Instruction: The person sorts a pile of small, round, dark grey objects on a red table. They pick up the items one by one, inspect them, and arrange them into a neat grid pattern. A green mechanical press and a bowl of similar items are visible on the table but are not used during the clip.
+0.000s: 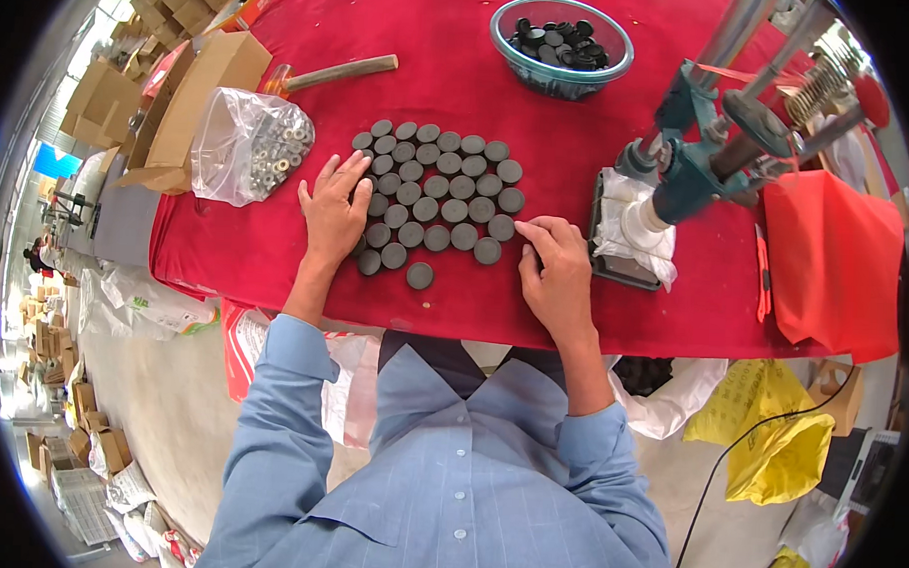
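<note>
Several round dark grey discs (435, 186) lie flat in loose rows on the red cloth, with one disc (420, 276) a little apart at the near side. At the left edge of the group rests my left hand (337, 208), its fingers spread and the tips touching or just over the outer discs. My right hand (558, 271) is at the right edge, index finger reaching toward an outer disc and thumb held apart. Nothing shows in either hand. Whether the right fingertip touches that disc, I cannot tell.
A glass bowl (560, 79) of black discs stands at the back. On the right is a green metal press (694, 157) over a white-covered base. To the left sit a plastic bag (224, 146) of small metal parts, a cardboard box (206, 85) and a wooden-handled hammer (342, 73).
</note>
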